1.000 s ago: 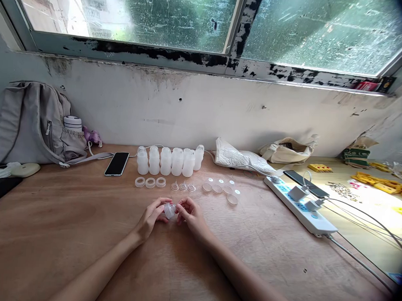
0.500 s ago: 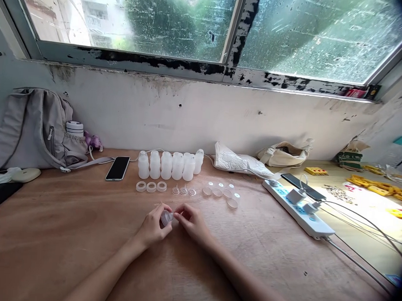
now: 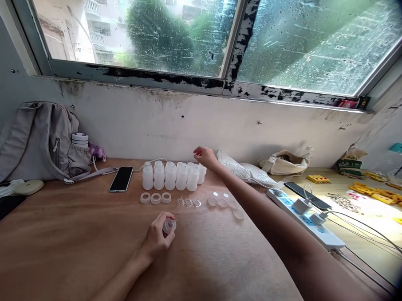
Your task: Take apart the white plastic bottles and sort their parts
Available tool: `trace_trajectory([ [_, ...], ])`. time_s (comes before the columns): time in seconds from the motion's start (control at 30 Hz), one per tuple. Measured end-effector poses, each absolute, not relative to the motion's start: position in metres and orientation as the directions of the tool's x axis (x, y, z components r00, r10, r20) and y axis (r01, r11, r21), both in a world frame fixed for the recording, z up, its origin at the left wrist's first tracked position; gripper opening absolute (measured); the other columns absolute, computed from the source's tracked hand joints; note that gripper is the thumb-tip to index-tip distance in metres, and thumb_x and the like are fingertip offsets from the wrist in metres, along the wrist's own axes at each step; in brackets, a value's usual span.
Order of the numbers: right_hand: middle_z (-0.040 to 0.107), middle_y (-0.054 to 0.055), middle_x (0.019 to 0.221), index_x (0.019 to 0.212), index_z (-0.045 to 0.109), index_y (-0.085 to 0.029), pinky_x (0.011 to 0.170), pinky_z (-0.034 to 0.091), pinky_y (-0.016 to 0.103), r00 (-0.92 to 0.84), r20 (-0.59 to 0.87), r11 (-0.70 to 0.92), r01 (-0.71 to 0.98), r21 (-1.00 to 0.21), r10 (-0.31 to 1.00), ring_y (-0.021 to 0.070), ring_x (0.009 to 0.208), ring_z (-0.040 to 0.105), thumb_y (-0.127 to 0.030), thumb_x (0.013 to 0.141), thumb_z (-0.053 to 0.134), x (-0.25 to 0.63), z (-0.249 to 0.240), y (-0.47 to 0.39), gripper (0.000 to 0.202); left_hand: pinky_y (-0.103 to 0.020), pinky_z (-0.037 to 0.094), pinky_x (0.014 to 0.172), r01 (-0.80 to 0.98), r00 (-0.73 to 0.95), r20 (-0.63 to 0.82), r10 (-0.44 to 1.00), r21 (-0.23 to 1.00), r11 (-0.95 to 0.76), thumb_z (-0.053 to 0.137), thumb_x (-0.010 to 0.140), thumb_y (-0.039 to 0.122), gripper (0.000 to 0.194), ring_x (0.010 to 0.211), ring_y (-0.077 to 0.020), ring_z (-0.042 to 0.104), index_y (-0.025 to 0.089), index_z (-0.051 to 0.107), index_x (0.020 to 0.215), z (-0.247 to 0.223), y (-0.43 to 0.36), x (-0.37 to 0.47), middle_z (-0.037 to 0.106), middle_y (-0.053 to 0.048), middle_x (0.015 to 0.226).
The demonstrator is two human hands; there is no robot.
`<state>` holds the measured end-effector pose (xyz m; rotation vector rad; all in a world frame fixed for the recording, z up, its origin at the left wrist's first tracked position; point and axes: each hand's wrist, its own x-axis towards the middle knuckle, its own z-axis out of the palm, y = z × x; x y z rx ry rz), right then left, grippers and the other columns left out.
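In front of me my left hand (image 3: 159,234) curls round a small round piece of translucent plastic (image 3: 169,225) that looks like a bottle collar with a teat. My right hand (image 3: 206,158) is stretched far forward, above the right end of a cluster of frosted white bottles (image 3: 170,178). Its fingers are bent together; whatever they hold, if anything, is hidden. Nearer than the bottles lie three white rings (image 3: 156,198), three thin clear rings with small stems (image 3: 188,202), and several clear round covers (image 3: 222,202), partly beside my right forearm.
A phone (image 3: 121,179) and a grey backpack (image 3: 38,143) are at left. Behind my right arm lies a white padded packet (image 3: 250,171). At right stand a power strip (image 3: 304,219) with plugs and cables, a second phone (image 3: 307,196) and a cloth pouch (image 3: 285,163).
My right hand has left the plastic piece and swung forward over the bottles. My left hand keeps its hold, the piece now tilted more upward. The whole view has shifted slightly.
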<state>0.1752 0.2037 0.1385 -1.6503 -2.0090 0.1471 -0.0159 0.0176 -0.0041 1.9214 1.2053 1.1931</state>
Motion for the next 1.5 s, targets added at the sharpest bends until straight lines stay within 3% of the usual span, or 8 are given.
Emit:
trace_trajectory([
  [0.27,0.065,0.008,0.08,0.077,0.066,-0.014,0.058,0.045,0.024,-0.096,-0.035,0.08,0.945,-0.316,0.995,0.0164,0.07,0.059,-0.016,0.056,0.071,0.159,0.127,0.254,0.022,-0.028,0.042,0.073,0.344,0.233,0.421,0.877,0.808,-0.479,0.048,0.065,0.009,0.024,0.083,-0.0186,0.054,0.019,0.049,0.088,-0.005,0.018,-0.016,0.056,-0.005,0.089],
  [0.5,0.064,0.009,0.08,0.079,0.064,-0.013,0.06,0.048,0.029,-0.043,-0.104,0.019,0.975,-0.219,0.994,0.0192,0.072,0.06,-0.018,0.045,0.077,0.152,0.114,0.261,0.038,-0.028,0.042,0.073,0.346,0.23,0.416,0.88,0.81,-0.473,0.047,0.063,0.006,0.025,0.082,-0.0187,0.053,0.019,0.048,0.085,-0.007,0.02,-0.015,0.055,-0.005,0.087],
  [0.77,0.064,0.008,0.07,0.076,0.065,-0.012,0.056,0.048,0.027,-0.047,-0.012,0.042,0.955,-0.294,0.999,0.0184,0.064,0.061,-0.02,0.047,0.077,0.158,0.151,0.256,0.032,-0.03,0.042,0.075,0.328,0.229,0.426,0.875,0.813,-0.481,0.047,0.063,0.007,0.025,0.083,-0.019,0.053,0.019,0.048,0.085,-0.005,0.019,-0.016,0.055,-0.005,0.087],
  [1.07,0.06,0.01,0.095,0.112,0.05,-0.01,0.073,0.046,0.029,-0.033,0.408,0.233,0.861,-0.452,0.912,0.0174,0.085,0.057,-0.033,0.072,0.058,0.186,0.206,0.197,0.047,-0.031,0.042,0.076,0.33,0.168,0.419,0.892,0.829,-0.452,0.049,0.071,0.016,0.019,0.084,-0.019,0.054,0.019,0.05,0.089,-0.002,0.015,-0.017,0.056,-0.005,0.089],
  [1.13,0.06,0.01,0.093,0.111,0.051,-0.009,0.074,0.046,0.03,-0.058,0.528,0.38,0.762,-0.525,0.847,0.0174,0.084,0.057,-0.034,0.072,0.059,0.19,0.198,0.169,0.047,-0.031,0.043,0.076,0.32,0.135,0.397,0.908,0.849,-0.42,0.05,0.073,0.02,0.018,0.083,-0.0188,0.055,0.02,0.05,0.091,-0.002,0.015,-0.017,0.057,-0.005,0.091],
  [1.23,0.06,0.008,0.092,0.108,0.055,-0.015,0.072,0.047,0.029,-0.128,0.556,0.508,0.606,-0.612,0.821,0.017,0.083,0.056,-0.035,0.072,0.059,0.194,0.165,0.125,0.041,-0.032,0.042,0.08,0.242,0.076,0.338,0.938,0.906,-0.346,0.052,0.075,0.027,0.021,0.091,-0.0197,0.055,0.02,0.051,0.094,-0.002,0.016,-0.016,0.058,-0.006,0.099],
  [1.37,0.058,0.005,0.086,0.097,0.061,-0.019,0.066,0.048,0.03,-0.139,0.523,0.518,0.488,-0.702,0.841,0.0165,0.075,0.056,-0.036,0.07,0.061,0.193,0.101,0.075,0.031,-0.034,0.035,0.092,0.045,0.028,0.257,0.966,0.965,-0.258,0.054,0.075,0.03,0.024,0.109,-0.0204,0.048,0.019,0.05,0.097,-0.001,0.015,-0.012,0.054,-0.008,0.115],
  [1.5,0.059,0.004,0.083,0.091,0.062,-0.023,0.066,0.046,0.033,-0.141,0.45,0.46,0.472,-0.752,0.882,0.0177,0.073,0.055,-0.035,0.071,0.061,0.191,0.055,0.051,0.024,-0.034,0.034,0.093,-0.042,0.075,0.233,0.97,0.972,-0.23,0.055,0.076,0.03,0.023,0.112,-0.0205,0.046,0.018,0.05,0.095,-0.002,0.015,-0.009,0.052,-0.01,0.119],
])
